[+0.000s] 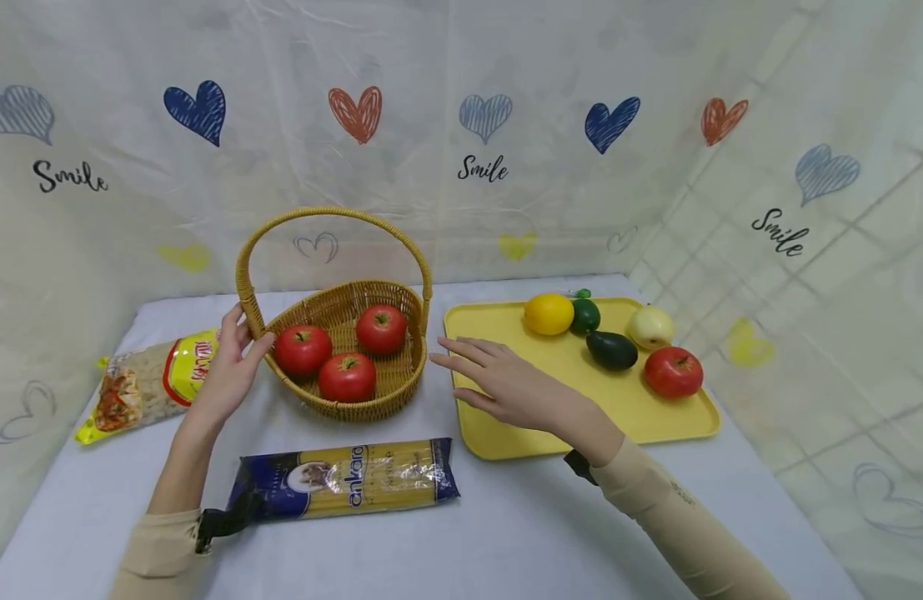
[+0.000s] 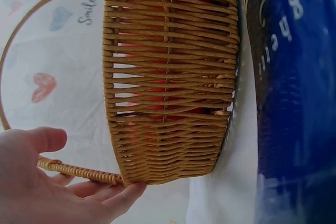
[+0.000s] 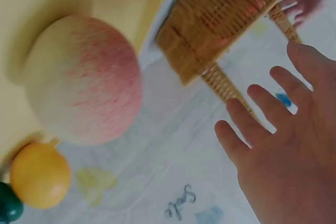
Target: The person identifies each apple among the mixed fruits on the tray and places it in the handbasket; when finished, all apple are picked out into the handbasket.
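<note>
A wicker basket [image 1: 386, 404] with a tall arched handle holds three red apples [image 1: 347, 377]. At its left side, my left hand [image 1: 230, 367] touches the foot of the handle [image 2: 86, 173]; in the left wrist view its fingers reach behind the handle and along the wicker, with the thumb held apart. My right hand [image 1: 509, 385] hovers between the basket and a yellow tray [image 1: 499, 446], fingers extended and spread, holding nothing. In the right wrist view a pink-and-cream peach [image 3: 84, 80] lies on the tray near that wrist; my right hand covers it in the head view.
On the tray are a lemon [image 1: 549, 314], a small green fruit [image 1: 585, 317], a dark avocado [image 1: 611, 351], a pale pear-like fruit [image 1: 650, 327] and a red apple [image 1: 673, 372]. A spaghetti pack [image 1: 371, 477] lies before the basket; a yellow pasta bag [image 1: 149, 383] lies left.
</note>
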`<action>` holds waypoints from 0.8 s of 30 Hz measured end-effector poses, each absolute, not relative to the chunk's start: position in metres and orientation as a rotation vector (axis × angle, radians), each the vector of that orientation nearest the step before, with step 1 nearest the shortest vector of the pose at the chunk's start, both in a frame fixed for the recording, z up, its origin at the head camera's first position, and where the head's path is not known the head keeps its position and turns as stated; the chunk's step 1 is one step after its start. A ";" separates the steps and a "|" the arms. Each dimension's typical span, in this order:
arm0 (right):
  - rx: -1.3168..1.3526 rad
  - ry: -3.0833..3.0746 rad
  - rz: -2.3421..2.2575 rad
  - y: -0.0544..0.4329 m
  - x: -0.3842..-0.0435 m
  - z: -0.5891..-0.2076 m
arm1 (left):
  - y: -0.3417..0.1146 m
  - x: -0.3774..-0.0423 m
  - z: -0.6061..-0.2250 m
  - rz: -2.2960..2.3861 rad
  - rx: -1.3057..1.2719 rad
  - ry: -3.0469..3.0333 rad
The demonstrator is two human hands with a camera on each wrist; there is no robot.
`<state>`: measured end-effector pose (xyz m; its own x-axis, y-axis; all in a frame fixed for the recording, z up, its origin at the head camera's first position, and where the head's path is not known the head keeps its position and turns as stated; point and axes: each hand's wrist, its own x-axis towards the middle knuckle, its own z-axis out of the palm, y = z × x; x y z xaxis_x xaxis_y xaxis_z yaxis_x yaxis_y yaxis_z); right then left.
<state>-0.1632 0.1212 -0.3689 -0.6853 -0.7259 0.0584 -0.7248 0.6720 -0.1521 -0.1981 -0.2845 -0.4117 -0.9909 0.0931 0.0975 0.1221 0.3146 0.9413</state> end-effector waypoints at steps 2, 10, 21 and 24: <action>-1.206 2.911 -0.303 0.134 -0.159 -0.369 | -0.285 -0.198 -0.410 -1.810 -0.214 -2.529; -0.889 3.074 -0.447 0.197 -0.131 -0.376 | -0.287 -0.196 -0.410 -1.809 -0.205 -2.557; -0.453 3.337 -0.269 0.284 -0.117 -0.388 | -0.288 -0.196 -0.414 -1.802 -0.182 -2.572; -0.330 3.330 -0.137 0.304 -0.118 -0.393 | -0.287 -0.196 -0.413 -1.816 -0.207 -2.553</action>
